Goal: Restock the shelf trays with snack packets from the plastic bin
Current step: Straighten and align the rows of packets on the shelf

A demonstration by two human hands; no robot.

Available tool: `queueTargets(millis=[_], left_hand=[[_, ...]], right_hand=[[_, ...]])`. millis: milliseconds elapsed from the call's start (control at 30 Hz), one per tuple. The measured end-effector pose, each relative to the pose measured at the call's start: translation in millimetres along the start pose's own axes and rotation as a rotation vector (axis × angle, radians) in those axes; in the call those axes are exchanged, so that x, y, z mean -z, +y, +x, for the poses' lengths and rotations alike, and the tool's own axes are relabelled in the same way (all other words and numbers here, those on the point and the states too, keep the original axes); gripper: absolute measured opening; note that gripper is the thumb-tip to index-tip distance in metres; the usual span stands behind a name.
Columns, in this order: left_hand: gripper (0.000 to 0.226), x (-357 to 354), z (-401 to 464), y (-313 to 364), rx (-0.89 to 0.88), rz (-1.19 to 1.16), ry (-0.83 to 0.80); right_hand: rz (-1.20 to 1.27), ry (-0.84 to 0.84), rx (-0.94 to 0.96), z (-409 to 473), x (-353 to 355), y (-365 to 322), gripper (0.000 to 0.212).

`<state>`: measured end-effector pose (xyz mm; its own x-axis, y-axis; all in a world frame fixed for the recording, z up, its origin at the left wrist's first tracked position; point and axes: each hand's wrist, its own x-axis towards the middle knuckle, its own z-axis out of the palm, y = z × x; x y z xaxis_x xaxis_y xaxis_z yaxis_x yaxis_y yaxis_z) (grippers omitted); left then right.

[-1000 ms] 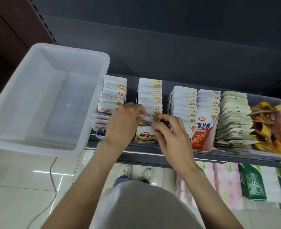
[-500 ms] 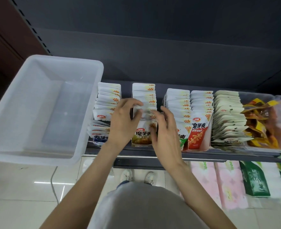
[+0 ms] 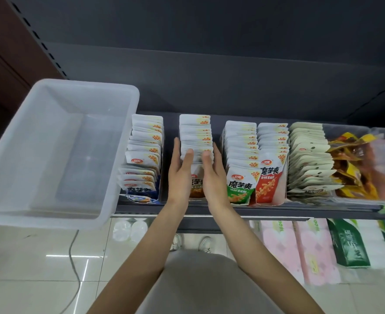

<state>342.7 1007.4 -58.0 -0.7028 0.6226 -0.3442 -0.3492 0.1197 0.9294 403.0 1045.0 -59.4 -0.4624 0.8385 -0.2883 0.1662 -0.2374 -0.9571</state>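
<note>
A clear plastic bin (image 3: 51, 155) sits at the left end of the shelf, overhanging its edge, and looks empty. Right of it stand upright rows of snack packets: a blue row (image 3: 146, 150), an orange-brown row (image 3: 196, 134), a green row (image 3: 241, 146) and a red row (image 3: 270, 175). My left hand (image 3: 179, 175) lies flat against the left side of the orange-brown row. My right hand (image 3: 214, 177) lies flat against its right side. Both thumbs rest on the packet tops, fingers stretched out.
Further right are pale green-white packets (image 3: 309, 159) and a clear tray of yellow packs (image 3: 350, 168). The dark shelf edge (image 3: 254, 210) runs across. Below it stand pink tissue packs (image 3: 300, 250) and a green pack (image 3: 347, 243). A cable (image 3: 72, 257) lies on the tiled floor.
Both hands stopped fingering the front packets and straightened out, sliding back along the two sides of the orange-brown row. The row's packets now stand more even.
</note>
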Motion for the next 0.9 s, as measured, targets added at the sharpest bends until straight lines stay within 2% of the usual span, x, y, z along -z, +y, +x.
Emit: queueTargets(millis=[100,400,667,900], left_hand=[[0.051,-1,0,-1,-0.031,0.045,-0.014],[0.05,-2,4,-4,-0.08,0.029,-0.042],[0.045,2,4,-3,-0.054,-0.06,-0.056],[0.047,5,-1,-8,-0.036,-0.01,-0.07]], right_hand=[[-0.005,0.026,0.026,5,0,2,0.044],[0.056,-0.024,0.001,7,1,1,0.048],[0.022,0.024,0.005,2,-3,3,0.049],[-0.041,-0.037,-0.02,-7,6,-9,0.056]])
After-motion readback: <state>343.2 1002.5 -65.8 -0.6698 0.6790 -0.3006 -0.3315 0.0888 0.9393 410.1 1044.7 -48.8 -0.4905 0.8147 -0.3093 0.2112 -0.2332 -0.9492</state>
